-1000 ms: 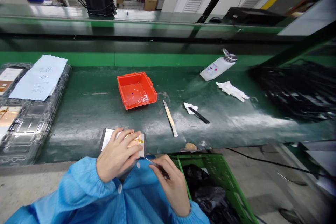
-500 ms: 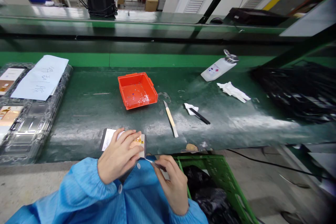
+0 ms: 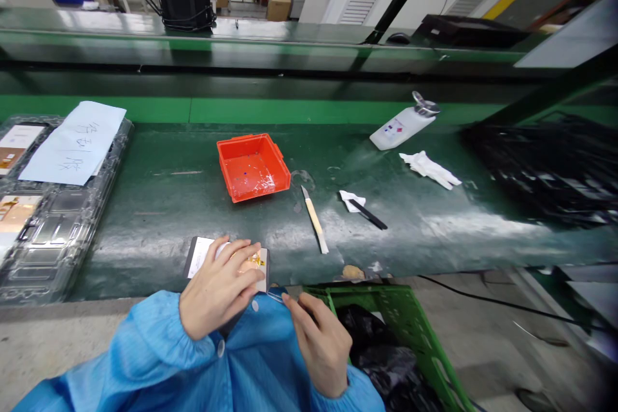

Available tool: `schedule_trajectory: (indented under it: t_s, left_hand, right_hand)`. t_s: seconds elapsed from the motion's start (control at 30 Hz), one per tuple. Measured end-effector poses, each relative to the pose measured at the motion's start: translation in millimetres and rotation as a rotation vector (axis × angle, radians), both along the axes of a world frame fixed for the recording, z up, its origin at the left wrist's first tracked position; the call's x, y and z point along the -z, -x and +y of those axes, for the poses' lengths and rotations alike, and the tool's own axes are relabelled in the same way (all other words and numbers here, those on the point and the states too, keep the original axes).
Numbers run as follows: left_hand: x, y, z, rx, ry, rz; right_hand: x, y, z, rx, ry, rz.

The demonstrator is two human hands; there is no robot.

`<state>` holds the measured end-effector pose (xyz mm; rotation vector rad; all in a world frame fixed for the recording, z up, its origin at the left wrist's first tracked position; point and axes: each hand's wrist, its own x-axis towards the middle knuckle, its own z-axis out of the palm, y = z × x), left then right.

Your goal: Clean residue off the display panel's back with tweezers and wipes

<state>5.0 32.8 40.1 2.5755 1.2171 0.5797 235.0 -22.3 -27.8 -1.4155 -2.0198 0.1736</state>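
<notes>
A small flat display panel (image 3: 261, 283), with white, copper-coloured and yellow areas, lies at the near edge of the bench. Across its top rests my left hand (image 3: 219, 286), fingers stretched out and pressing it against the surface. My right hand (image 3: 321, 341) is just past the panel's right end, below the bench edge. Its thumb and fingers pinch thin metal tweezers (image 3: 275, 297), whose tips point at the panel's near right corner. Most of the tweezers is hidden in the hand. A craft knife (image 3: 315, 224) with a pale handle lies to the right of the panel.
Behind the panel sits an orange-red bin (image 3: 253, 170). Rightward lie a black tool (image 3: 369, 214) on white tissue, a white bottle (image 3: 400, 129) and a white glove (image 3: 429, 169). Clear trays (image 3: 62, 225) stand left. A green crate (image 3: 410, 315) with black bags is below the edge.
My right hand has shifted slightly right and down, with the tweezers drawn a little along with it. My left hand and the panel stay in place.
</notes>
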Motion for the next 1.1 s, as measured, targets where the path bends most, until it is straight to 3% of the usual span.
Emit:
schedule_trajectory:
  t_s: [0.17, 0.27, 0.6, 0.67, 0.87, 1.1]
  left_hand:
    - [1.2, 0.7, 0.1, -0.005, -0.012, -0.005]
    - [1.3, 0.4, 0.1, -0.005, -0.008, -0.004]
    - [2.1, 0.6, 0.5, -0.005, -0.001, -0.004]
    - [2.7, 0.7, 0.6, 0.002, -0.002, -0.006]
    - [0.8, -0.4, 0.0, -0.002, 0.006, -0.006]
    - [0.6, -0.5, 0.0, -0.006, 0.009, -0.007]
  right_hand:
    - [-0.2, -3.9, -0.7, 0.08, -0.011, 0.05]
    - [-7.0, -1.2, -0.3, 0.068, 0.076, 0.175]
    - [-36.1, 25.1, -17.2, 0.043, 1.023, 1.024]
    - [-37.8, 27.9, -20.7, 0.021, 1.135, 1.162]
    - [-40.8, 37.8, -19.4, 0.052, 1.207, 1.322]
    - [-38.6, 38.3, -17.1, 0.069, 1.19, 1.331]
